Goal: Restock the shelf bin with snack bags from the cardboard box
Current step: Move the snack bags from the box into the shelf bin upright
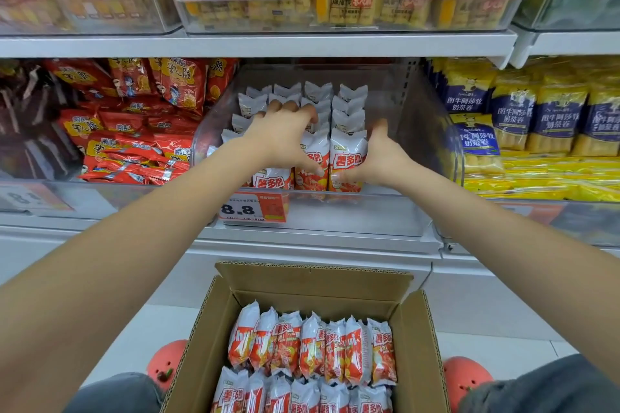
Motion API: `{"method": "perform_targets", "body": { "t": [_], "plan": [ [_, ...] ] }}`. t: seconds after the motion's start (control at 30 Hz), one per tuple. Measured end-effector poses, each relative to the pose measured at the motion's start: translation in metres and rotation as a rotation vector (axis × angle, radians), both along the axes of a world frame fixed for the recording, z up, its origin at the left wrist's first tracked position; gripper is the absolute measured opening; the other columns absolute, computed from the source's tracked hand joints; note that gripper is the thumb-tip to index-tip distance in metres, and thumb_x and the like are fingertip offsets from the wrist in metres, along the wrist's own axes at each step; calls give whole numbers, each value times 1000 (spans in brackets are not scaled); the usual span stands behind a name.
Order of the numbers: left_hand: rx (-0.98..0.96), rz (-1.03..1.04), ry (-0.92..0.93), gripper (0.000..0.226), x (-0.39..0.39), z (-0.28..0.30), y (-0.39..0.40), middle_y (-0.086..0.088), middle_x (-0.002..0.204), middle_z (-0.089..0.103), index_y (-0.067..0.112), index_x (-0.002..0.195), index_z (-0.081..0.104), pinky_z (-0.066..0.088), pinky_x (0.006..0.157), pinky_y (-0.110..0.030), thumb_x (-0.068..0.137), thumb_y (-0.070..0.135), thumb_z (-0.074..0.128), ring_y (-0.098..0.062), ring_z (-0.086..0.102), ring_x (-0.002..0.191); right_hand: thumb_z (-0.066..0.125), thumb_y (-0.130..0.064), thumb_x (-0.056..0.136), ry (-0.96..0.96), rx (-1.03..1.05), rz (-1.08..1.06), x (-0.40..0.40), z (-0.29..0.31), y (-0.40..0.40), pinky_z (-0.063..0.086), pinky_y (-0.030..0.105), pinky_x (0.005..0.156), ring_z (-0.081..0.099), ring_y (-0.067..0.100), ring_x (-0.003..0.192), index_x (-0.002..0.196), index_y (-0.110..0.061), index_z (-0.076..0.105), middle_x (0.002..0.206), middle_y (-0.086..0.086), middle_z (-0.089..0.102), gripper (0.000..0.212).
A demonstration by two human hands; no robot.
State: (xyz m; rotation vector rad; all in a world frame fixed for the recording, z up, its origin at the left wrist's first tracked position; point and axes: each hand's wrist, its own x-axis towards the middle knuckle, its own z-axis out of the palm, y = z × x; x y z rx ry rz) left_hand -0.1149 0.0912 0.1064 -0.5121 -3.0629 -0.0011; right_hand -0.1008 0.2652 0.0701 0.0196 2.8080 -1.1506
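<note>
1. Snack bags (345, 161) are stood in rows inside the clear shelf bin (432, 144), filling its left and middle.
2. The near row is clasped from both sides: the left hand (285, 137) is curled over the bag tops, while the right hand (379, 161) is curled round the rightmost bag.
3. More bags are packed in the open cardboard box (416, 339) below, near the person.

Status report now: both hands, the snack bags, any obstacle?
Both hands grip snack bags inside shelf bin. Cardboard box still holds bags. No obstacle seen.
</note>
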Motion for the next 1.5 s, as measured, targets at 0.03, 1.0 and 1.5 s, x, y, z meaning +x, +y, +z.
{"method": "perform_targets", "body": {
  "t": [0.03, 1.0, 1.5],
  "plan": [
    [18, -4, 19, 83, 4, 1, -1, -8, 135, 45, 23, 132, 42, 34, 101, -47, 65, 61, 74, -33, 35, 128, 87, -29, 65, 3, -2, -4, 2, 3, 1, 48, 34, 87, 51, 28, 122, 144, -7, 9, 138, 11, 45, 113],
    [353, 362, -771, 24, 190, -315, -28, -13, 107, 57, 10, 101, 55, 48, 79, -31, 84, 23, 67, -28, 58, 101, 66, -31, 88, -629, 184, -64, 153, -264, -6, 47, 35, 68, 64, 28, 97, 143, -3, 21, 111, 13, 62, 76],
    [442, 654, -827, 79, 159, -379, 21, -19, 148, 32, 0, 143, 29, 32, 111, -35, 86, 39, 66, -31, 29, 138, 72, -43, 80, -696, 141, -350, 144, -325, -14, 53, 37, 88, 59, 29, 111, 130, -5, 33, 126, 13, 56, 74]
  ]
}}
